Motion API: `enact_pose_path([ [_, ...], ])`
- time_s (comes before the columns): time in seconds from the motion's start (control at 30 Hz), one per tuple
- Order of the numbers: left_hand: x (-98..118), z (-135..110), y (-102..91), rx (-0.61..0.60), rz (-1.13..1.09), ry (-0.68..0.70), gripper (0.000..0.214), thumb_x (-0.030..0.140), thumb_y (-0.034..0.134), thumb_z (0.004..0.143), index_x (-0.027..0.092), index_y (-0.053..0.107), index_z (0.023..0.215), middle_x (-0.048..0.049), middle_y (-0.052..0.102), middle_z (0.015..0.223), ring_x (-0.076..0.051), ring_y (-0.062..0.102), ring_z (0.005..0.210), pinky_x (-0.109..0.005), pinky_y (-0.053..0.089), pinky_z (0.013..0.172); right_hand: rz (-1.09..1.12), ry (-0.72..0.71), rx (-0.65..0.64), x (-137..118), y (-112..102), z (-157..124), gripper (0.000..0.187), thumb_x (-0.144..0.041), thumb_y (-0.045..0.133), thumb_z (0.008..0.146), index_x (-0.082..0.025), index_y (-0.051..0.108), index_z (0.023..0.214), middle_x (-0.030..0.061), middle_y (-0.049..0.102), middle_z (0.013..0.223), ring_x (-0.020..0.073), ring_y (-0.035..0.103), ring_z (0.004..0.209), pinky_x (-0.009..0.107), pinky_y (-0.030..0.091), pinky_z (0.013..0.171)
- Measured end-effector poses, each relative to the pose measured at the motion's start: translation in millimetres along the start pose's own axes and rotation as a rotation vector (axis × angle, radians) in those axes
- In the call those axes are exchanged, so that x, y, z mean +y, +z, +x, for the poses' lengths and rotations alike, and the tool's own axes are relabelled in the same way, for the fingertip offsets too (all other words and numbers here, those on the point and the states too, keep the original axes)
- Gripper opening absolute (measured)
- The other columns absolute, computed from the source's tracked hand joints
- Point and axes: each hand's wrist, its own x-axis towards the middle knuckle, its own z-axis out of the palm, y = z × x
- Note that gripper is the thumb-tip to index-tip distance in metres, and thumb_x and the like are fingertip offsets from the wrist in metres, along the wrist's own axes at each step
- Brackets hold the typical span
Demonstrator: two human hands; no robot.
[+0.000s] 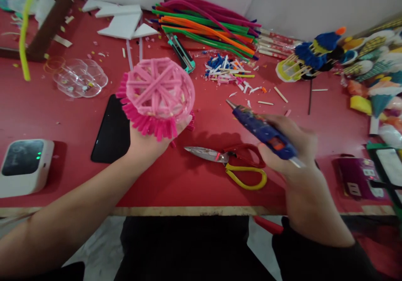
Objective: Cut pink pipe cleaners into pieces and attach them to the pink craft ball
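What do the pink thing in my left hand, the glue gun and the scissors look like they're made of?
Pink piece: probably pipe cleaner, judging by its soft, matte, fuzzy-looking strands.
Glue gun: likely hard plastic, given its smooth blue body; the tip looks metallic.
Scissors: shiny, apparently metal blades; smooth handles, perhaps plastic.

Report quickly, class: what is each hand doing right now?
Left hand: holding the pink craft piece.
Right hand: closed around the blue glue gun.
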Motion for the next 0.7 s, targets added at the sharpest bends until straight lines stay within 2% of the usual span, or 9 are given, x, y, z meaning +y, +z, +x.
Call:
enact_pose_path([
  [0.07, 3, 0, 5.9, -0.025, 0.103, 0.044, 0.062, 0.024, 0.09, 0.065, 0.027, 0.055, 0.115, -0.0009, 0.075, 0.101, -0.027, 0.069, 0.111, -0.053, 0.047, 0.114, -0.097, -0.076, -0.161, 14, -9, 0, 0.047, -0.019, 0.054, 0.069, -0.023, 0.061, 0.115, 0.008, 0.073, 0.092, 0.0294, 0.071, 0.078, 0.043, 0.055, 0.067],
  [0.17, 7, 1, 9.5, -0.056, 0.146, 0.104, 0.042, 0.019, 0.083, 0.072, 0.024, 0.06, 0.107, -0.0027, 0.077, 0.103, -0.027, 0.071, 0.11, -0.047, 0.054, 0.107, -0.182, -0.115, -0.236, 45, -21, -13, 0.054, -0.008, 0.049, 0.059, -0.024, 0.064, 0.109, 0.0082, 0.073, 0.087, 0.0297, 0.071, 0.081, 0.046, 0.053, 0.073],
  [0.27, 4, 3, 8.4, -0.091, 0.053, 0.092, 0.032, 0.018, 0.082, 0.074, 0.021, 0.065, 0.101, -0.0038, 0.077, 0.107, -0.026, 0.072, 0.107, -0.047, 0.057, 0.104, -0.171, -0.18, -0.203, 85, -33, -32, 0.052, -0.007, 0.049, 0.058, -0.028, 0.068, 0.102, 0.009, 0.073, 0.086, 0.0292, 0.069, 0.075, 0.044, 0.05, 0.066],
  [0.33, -3, 6, 6.9, -0.117, -0.031, 0.076, 0.033, 0.022, 0.083, 0.075, 0.02, 0.068, 0.105, -0.0043, 0.077, 0.111, -0.025, 0.073, 0.105, -0.049, 0.058, 0.102, -0.174, -0.159, -0.191, 111, -41, -42, 0.054, -0.007, 0.048, 0.057, -0.029, 0.069, 0.101, 0.0109, 0.074, 0.092, 0.0309, 0.07, 0.082, 0.047, 0.051, 0.07],
  [0.43, -15, 12, 4.6, -0.043, -0.099, 0.131, 0.037, 0.026, 0.086, 0.074, 0.021, 0.07, 0.106, -0.004, 0.077, 0.114, -0.025, 0.071, 0.11, -0.049, 0.057, 0.105, -0.147, -0.188, -0.213, 138, -48, -51, 0.049, -0.008, 0.05, 0.059, -0.032, 0.072, 0.095, 0.0098, 0.076, 0.095, 0.0324, 0.071, 0.097, 0.053, 0.05, 0.083],
  [0.5, -20, 15, 3.0, -0.075, -0.132, 0.127, 0.039, 0.028, 0.086, 0.075, 0.023, 0.07, 0.109, -0.004, 0.076, 0.119, -0.025, 0.07, 0.114, -0.049, 0.056, 0.106, -0.118, -0.159, -0.233, 149, -48, -52, 0.047, -0.01, 0.048, 0.063, -0.032, 0.071, 0.097, 0.008, 0.076, 0.1, 0.033, 0.069, 0.109, 0.06, 0.047, 0.092],
  [0.57, -22, 17, 1.8, -0.112, -0.139, 0.135, 0.039, 0.029, 0.085, 0.076, 0.024, 0.07, 0.112, -0.0035, 0.074, 0.123, -0.025, 0.069, 0.116, -0.048, 0.054, 0.109, -0.088, -0.152, -0.24, 155, -47, -48, 0.043, -0.013, 0.044, 0.068, -0.031, 0.071, 0.097, 0.0068, 0.075, 0.103, 0.033, 0.067, 0.115, 0.064, 0.045, 0.095],
  [0.63, -22, 17, 1.2, -0.129, -0.123, 0.172, 0.039, 0.028, 0.085, 0.077, 0.023, 0.07, 0.112, -0.0033, 0.074, 0.122, -0.024, 0.068, 0.116, -0.048, 0.051, 0.111, -0.057, -0.208, -0.266, 157, -48, -42, 0.04, -0.014, 0.044, 0.072, -0.03, 0.072, 0.095, 0.0061, 0.075, 0.104, 0.0313, 0.069, 0.112, 0.059, 0.05, 0.091],
  [0.7, -21, 18, 1.1, -0.11, -0.097, 0.181, 0.041, 0.032, 0.086, 0.075, 0.023, 0.069, 0.111, -0.0035, 0.074, 0.119, -0.024, 0.068, 0.116, -0.047, 0.05, 0.112, -0.054, -0.257, -0.311, 151, -52, -33, 0.042, -0.014, 0.046, 0.074, -0.031, 0.072, 0.103, 0.0063, 0.075, 0.107, 0.0286, 0.073, 0.103, 0.049, 0.054, 0.084],
])
